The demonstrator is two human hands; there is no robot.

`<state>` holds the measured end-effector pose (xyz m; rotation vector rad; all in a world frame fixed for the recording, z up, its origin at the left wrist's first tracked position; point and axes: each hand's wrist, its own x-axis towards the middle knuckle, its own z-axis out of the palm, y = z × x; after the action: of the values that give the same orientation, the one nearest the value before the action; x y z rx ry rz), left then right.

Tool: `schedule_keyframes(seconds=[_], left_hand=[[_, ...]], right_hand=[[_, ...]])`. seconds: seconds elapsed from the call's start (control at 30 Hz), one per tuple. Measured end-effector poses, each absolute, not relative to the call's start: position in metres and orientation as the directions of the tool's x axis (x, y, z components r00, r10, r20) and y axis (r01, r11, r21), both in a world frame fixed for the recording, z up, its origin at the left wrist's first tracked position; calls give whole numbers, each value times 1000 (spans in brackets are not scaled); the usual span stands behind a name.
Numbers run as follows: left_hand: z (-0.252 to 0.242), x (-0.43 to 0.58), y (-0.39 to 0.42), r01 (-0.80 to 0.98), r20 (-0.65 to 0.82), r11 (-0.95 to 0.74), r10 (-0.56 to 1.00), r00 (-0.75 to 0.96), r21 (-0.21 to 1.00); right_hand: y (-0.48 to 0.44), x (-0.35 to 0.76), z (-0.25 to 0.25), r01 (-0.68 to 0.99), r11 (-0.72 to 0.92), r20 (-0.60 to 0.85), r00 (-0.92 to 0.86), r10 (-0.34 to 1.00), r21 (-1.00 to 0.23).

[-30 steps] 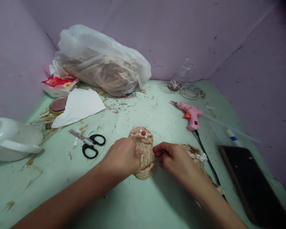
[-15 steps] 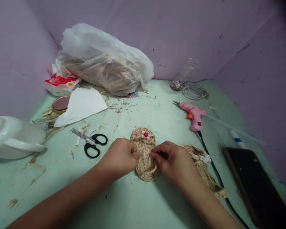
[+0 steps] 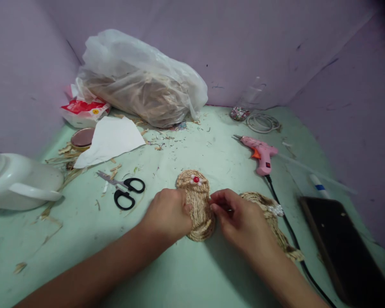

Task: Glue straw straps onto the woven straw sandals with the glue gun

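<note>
A small braided straw slipper (image 3: 199, 214) lies upright in front of me, with a red bead ringed by white beads on its upper strap. My left hand (image 3: 170, 214) is closed on the slipper's left edge, thumb against its side. At the right edge, my right hand (image 3: 240, 214) is pinched closed, its fingertips right beside the woven rim. Whatever those fingertips hold, if anything, is too small to make out. Partly behind my right hand rests a second straw piece (image 3: 276, 229) with a white bead cluster.
Left of my hands are black-handled scissors (image 3: 128, 192), a white jug (image 3: 25, 184) and white paper (image 3: 112, 141). A plastic bag of straw (image 3: 144, 85) stands behind. To the right lie a pink glue gun (image 3: 259, 156) with its black cord and a dark phone (image 3: 343, 244). Straw scraps litter the table.
My right hand has drawn slightly right, away from the slipper's edge. My left hand has moved a little to the right over the slipper's left side.
</note>
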<state>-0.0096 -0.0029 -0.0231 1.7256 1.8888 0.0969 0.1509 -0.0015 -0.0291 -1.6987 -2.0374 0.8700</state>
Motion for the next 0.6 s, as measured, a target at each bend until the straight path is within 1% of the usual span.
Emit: schedule_keyframes(seconds=[0.07,0.13,0.2,0.23,0.27,0.33,0.43,0.5,0.53,0.6], left_hand=[[-24,-11,-4,887,-341,152,940,7,436],[-23,-13,-4,876,-340,123,939,49,465],[-20,-16,-7,847,-372,94,919,127,522],[-18,-18,-9,829,-397,84,901,174,553],[-15,-20,-12,817,-423,80,881,209,571],[-9,-26,-21,827,-461,63,852,247,559],[0,-38,-32,852,-451,32,858,245,523],[2,-46,-36,828,-364,33,907,210,559],[1,-50,-36,822,-286,29,944,164,569],[-5,-56,-35,840,-72,-9,996,57,543]], right_hand=[[-2,154,-28,743,66,-125,-199,972,-666],[-3,153,-26,774,48,-130,-166,977,-631],[-2,152,-25,780,58,-134,-179,975,-624],[-2,151,-24,758,73,-126,-201,971,-648],[-1,152,-24,723,90,-107,-223,969,-685],[-1,154,-23,646,130,-40,-241,970,-752],[-6,160,-21,596,182,89,-182,979,-782],[-12,164,-21,590,234,181,-148,972,-773],[-15,165,-20,589,264,220,-147,964,-764],[-20,168,-19,598,314,264,-173,949,-737]])
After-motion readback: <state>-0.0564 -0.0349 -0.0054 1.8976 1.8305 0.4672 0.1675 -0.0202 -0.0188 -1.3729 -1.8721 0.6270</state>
